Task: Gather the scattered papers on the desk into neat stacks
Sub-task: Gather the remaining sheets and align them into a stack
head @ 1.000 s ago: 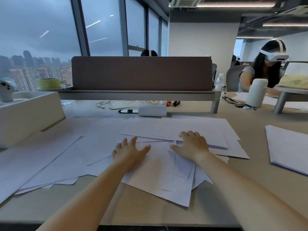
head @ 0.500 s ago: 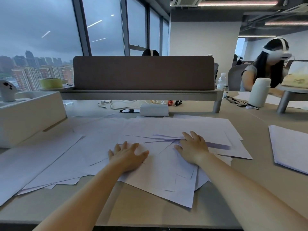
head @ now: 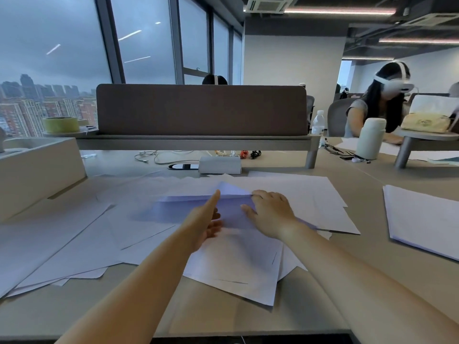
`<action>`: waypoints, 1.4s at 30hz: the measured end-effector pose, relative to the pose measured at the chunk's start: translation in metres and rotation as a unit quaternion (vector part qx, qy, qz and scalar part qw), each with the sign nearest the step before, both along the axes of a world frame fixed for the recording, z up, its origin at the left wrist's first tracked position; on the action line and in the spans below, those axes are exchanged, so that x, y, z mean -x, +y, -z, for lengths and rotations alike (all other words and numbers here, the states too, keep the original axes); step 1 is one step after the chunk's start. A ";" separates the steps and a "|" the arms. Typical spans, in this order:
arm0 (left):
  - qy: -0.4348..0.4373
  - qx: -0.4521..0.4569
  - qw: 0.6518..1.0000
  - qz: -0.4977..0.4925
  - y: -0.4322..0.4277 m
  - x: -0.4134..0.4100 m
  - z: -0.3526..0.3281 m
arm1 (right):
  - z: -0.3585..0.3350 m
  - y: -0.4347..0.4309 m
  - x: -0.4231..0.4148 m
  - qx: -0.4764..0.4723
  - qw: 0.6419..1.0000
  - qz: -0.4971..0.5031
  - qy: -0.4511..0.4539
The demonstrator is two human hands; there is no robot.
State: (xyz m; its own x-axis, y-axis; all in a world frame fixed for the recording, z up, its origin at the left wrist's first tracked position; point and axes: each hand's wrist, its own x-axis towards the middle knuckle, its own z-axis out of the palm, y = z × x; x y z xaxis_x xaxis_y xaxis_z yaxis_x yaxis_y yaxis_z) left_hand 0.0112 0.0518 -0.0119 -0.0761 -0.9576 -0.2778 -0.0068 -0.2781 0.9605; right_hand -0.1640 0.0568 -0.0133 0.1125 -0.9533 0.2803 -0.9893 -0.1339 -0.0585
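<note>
Left hand [head: 207, 220]: I see it turned on edge over the middle of the spread, one digit pointing up against the lifted sheet [head: 188, 211]. It is blurred, so I cannot tell whether its fingers grip the sheet or only touch it.
Right hand [head: 272, 212]: palm down just right of the left one, fingers [head: 258, 194] stretched loosely forward onto the sheet's raised edge, thumb spread apart; I see nothing pinched.
Lifted sheet: bluish in shadow, its far edge tented up off the pile between my two hands.
Scattered papers [head: 236, 264]: fanned across the desk [head: 323, 306] from the left edge to past the middle, overlapping at skewed angles, some corners hanging toward the near edge.
Separate stack [head: 422, 219]: lies apart at the far right, edges roughly aligned.
Behind the papers: a small white box [head: 219, 165] under the brown divider panel [head: 201, 110].
Right background: a white flask [head: 370, 139] and a seated person wearing a headset.
</note>
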 end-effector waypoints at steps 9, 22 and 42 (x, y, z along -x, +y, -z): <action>0.119 -0.051 0.983 -0.134 -0.025 -0.001 0.012 | -0.002 0.027 -0.012 -0.109 0.968 -0.175 -0.141; 0.138 -0.063 0.981 -0.125 -0.014 -0.013 -0.001 | 0.008 0.008 0.015 -0.125 0.934 0.088 -0.324; -0.109 0.016 0.993 -0.034 -0.016 -0.012 0.004 | 0.023 0.015 0.098 -0.092 0.911 0.307 -0.259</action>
